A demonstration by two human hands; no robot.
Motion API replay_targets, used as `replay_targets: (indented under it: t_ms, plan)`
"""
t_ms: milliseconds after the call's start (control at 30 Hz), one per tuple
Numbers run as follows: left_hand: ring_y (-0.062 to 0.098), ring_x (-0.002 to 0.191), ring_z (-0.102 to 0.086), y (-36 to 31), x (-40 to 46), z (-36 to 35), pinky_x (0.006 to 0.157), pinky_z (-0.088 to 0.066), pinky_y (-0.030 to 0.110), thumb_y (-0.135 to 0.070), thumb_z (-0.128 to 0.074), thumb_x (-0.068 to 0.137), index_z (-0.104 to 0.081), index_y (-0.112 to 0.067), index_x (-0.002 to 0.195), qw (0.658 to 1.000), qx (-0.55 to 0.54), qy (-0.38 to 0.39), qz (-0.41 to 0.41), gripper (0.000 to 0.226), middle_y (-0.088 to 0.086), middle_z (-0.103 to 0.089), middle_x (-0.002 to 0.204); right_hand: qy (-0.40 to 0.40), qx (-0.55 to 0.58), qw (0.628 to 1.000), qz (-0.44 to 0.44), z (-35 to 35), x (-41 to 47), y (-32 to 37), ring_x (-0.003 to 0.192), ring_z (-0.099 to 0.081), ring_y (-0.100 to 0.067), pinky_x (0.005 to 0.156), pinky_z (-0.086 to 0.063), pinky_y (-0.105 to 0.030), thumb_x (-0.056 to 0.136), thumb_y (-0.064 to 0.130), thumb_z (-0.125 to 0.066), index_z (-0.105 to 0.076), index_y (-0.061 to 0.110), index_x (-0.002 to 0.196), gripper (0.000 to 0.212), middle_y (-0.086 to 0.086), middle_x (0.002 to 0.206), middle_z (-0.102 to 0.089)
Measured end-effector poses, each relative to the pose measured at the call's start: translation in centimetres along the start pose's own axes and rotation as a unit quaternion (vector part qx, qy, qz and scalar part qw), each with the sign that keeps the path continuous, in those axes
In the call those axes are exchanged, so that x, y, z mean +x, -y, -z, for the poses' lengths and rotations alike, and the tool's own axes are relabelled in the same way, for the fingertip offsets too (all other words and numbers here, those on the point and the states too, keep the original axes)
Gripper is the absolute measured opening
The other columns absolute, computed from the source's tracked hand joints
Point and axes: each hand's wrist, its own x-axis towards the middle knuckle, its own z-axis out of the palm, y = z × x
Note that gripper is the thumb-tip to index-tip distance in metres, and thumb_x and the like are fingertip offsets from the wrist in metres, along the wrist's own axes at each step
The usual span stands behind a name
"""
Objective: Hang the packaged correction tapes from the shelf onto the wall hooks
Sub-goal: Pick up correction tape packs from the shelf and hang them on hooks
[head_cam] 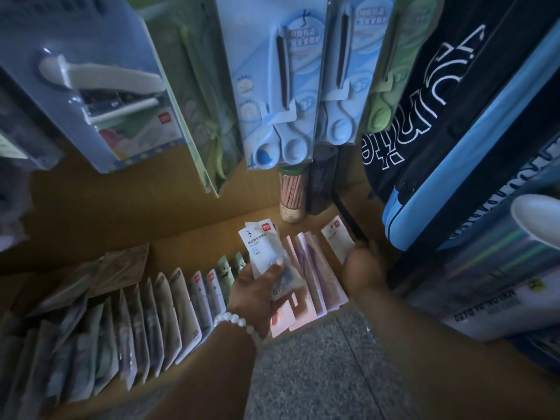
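Note:
My left hand point(254, 294), with a white bead bracelet at the wrist, is shut on a small stack of white packaged correction tapes point(263, 248) held just above the wooden shelf point(121, 213). My right hand point(362, 263) reaches to the shelf's right end and grips another white packaged tape point(336, 236) by its lower edge. Between the hands lies a fanned stack of pink packets point(315, 280). A long row of upright packets point(145, 313) runs along the shelf to the left. The wall hooks themselves are hidden behind hanging goods.
Blister packs hang overhead: a stapler point(100, 86), green scissors point(206, 95), two blue scissors packs point(278, 86). A pencil tube point(292, 195) stands at the shelf's back. Backpacks point(454, 116) and boxed goods point(500, 298) crowd the right. Grey speckled floor point(303, 374) lies below.

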Motion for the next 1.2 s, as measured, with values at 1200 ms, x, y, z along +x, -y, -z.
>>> replay_targets:
  t_ms: [1200]
  plan:
    - [0.035, 0.078, -0.075, -19.6, -31.9, -12.5, 0.068, -0.062, 0.044, -0.001, -0.074, 0.06, -0.075, 0.003, 0.096, 0.931, 0.073, 0.232, -0.274, 0.037, 0.024, -0.076, 0.094, -0.223, 0.688, 0.666, 0.183, 39.6, -18.5, -2.3, 0.062, -0.055, -0.007, 0.061, -0.042, -0.028, 0.086, 0.026, -0.064, -0.059, 0.016, 0.08, 0.013, 0.004, 0.067, -0.062]
